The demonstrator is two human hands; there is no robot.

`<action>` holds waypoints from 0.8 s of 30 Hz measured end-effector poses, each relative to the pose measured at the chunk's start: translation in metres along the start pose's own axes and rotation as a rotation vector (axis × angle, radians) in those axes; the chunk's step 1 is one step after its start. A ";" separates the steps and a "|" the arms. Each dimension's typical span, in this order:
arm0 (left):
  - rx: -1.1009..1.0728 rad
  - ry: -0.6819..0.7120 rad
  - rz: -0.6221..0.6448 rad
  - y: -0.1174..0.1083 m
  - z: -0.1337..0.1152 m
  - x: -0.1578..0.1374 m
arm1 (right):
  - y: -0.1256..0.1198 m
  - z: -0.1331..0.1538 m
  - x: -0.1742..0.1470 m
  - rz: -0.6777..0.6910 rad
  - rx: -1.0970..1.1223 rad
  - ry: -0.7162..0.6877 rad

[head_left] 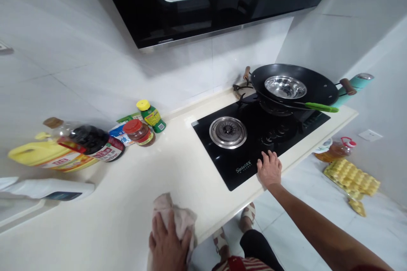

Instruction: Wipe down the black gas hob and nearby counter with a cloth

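Observation:
At the counter's near edge my left hand presses on a pale pinkish cloth, which bunches around the fingers against the white worktop. My right hand rests palm down on the front edge of the black glass cooktop, fingers stretched out and holding nothing. Just beyond those fingers are the control knobs, and the bare left burner lies further back.
A black wok on the right burner holds a steel bowl and a green-handled utensil. Left stand a soy sauce bottle, a red-lidded jar, a green bottle and a yellow jug. The range hood overhangs.

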State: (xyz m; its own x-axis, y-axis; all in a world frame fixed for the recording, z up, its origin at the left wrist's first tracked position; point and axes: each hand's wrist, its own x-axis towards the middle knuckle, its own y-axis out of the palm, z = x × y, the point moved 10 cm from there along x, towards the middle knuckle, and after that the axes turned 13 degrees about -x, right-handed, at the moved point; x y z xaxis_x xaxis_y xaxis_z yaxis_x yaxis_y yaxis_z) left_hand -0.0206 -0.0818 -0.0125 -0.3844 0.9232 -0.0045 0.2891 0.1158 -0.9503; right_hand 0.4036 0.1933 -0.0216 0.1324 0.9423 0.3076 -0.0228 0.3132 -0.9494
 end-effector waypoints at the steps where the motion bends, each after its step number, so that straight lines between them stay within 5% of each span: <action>1: -0.015 -0.021 -0.031 -0.004 -0.015 0.019 | 0.000 0.000 0.000 0.001 -0.002 0.000; 7: -0.120 0.121 0.031 0.009 -0.124 0.103 | -0.003 0.000 0.000 -0.001 -0.006 0.003; 10: -0.151 0.232 0.107 0.033 -0.165 0.085 | -0.002 -0.002 0.000 0.000 -0.011 0.015; 13: -0.211 0.359 0.243 0.058 -0.181 0.035 | 0.000 -0.003 0.000 0.003 -0.010 0.014; 17: -0.141 0.283 0.297 0.064 -0.126 -0.019 | 0.001 -0.004 -0.001 0.001 -0.010 0.013; 24: 0.058 -0.035 0.039 -0.001 0.020 -0.063 | 0.004 -0.006 -0.003 0.012 0.029 0.022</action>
State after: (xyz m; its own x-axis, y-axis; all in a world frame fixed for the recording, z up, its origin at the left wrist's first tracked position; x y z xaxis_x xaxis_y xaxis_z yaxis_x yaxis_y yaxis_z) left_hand -0.0149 -0.1472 -0.0173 -0.4042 0.9132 -0.0518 0.2532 0.0573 -0.9657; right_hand 0.4095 0.1909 -0.0268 0.1538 0.9434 0.2940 -0.0533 0.3050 -0.9508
